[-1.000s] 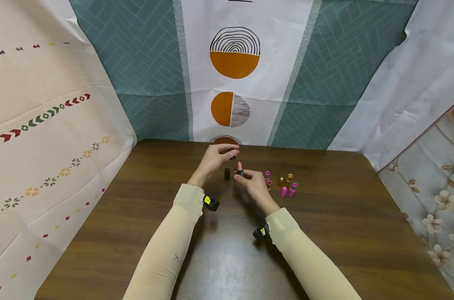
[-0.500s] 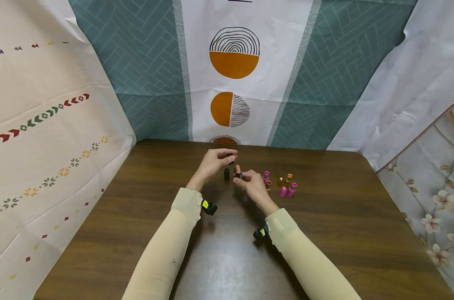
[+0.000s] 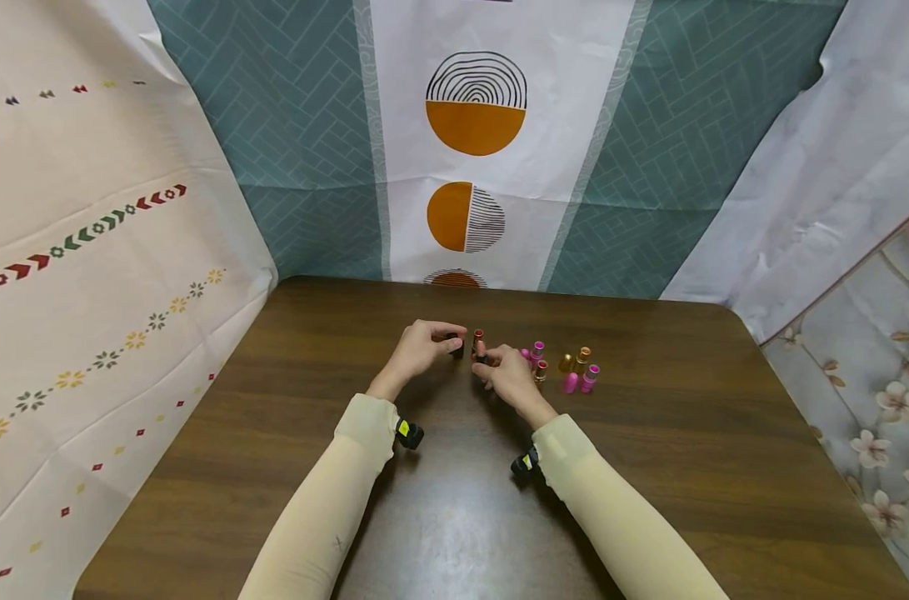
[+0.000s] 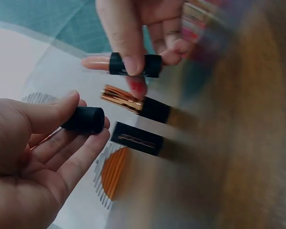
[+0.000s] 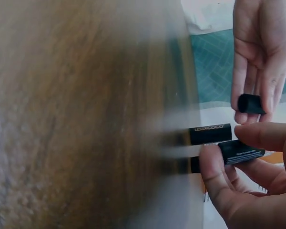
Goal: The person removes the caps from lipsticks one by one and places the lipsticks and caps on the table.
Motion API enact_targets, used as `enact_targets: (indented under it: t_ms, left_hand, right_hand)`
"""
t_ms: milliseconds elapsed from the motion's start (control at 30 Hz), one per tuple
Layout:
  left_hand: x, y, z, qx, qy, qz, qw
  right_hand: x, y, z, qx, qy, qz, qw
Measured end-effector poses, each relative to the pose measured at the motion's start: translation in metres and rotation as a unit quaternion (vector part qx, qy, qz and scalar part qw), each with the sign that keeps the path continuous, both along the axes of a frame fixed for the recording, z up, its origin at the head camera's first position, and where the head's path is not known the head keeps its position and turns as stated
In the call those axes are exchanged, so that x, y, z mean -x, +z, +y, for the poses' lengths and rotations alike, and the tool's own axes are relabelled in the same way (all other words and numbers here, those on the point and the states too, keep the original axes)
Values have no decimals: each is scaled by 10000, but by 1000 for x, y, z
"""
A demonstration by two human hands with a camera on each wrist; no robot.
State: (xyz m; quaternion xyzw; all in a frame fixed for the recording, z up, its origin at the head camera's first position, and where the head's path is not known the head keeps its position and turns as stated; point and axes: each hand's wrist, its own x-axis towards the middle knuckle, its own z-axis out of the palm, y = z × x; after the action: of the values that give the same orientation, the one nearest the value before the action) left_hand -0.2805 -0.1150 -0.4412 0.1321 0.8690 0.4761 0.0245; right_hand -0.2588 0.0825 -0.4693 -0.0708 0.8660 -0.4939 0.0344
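Note:
My left hand (image 3: 418, 352) holds a round black lipstick cap (image 4: 87, 119) between thumb and fingers. Opposite it, my right hand (image 3: 508, 375) pinches a lipstick (image 5: 243, 152) by its black base. A peach tip with a clear cover shows on this lipstick in the left wrist view, pointing away from the base. The cap and the lipstick are apart. Between the hands stand a second lipstick tube (image 4: 121, 98) with a gold upper part and black base, and a black square cap (image 4: 137, 138) with lettering. In the head view the left hand hides the square cap.
Just right of my right hand stand pink lipsticks (image 3: 537, 350) and a gold-and-red tube (image 3: 541, 371). Beyond them are a gold lipstick (image 3: 582, 358), its gold cap (image 3: 566, 363), a pink cap (image 3: 571, 382) and a pink tube (image 3: 590, 379). Fabric (image 3: 312, 167) hangs behind the wooden table (image 3: 312, 358).
My left hand has come down and nearer to me with the cap, now in front of the square cap. The right hand keeps its grip on the lipstick and has hardly moved.

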Motion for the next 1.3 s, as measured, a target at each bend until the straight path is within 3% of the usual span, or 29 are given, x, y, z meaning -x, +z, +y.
enact_targets:
  t_ms: [333, 700, 867, 1300]
  left_hand:
    - [-7, -15, 1, 149, 75, -196, 9997]
    - [-7, -25, 4, 250, -94, -42, 9996]
    - [-7, -30, 6, 220, -221, -142, 9994]
    - [-5, -34, 7, 316, -320, -258, 9987]
  right_hand:
    - [3, -4, -1, -555, 8, 170, 9983]
    - [6, -11, -1, -166, 228, -295, 9992]
    - [7, -12, -1, -81, 294, -402, 9987]
    - [6, -11, -2, -283, 345, -451, 9980]
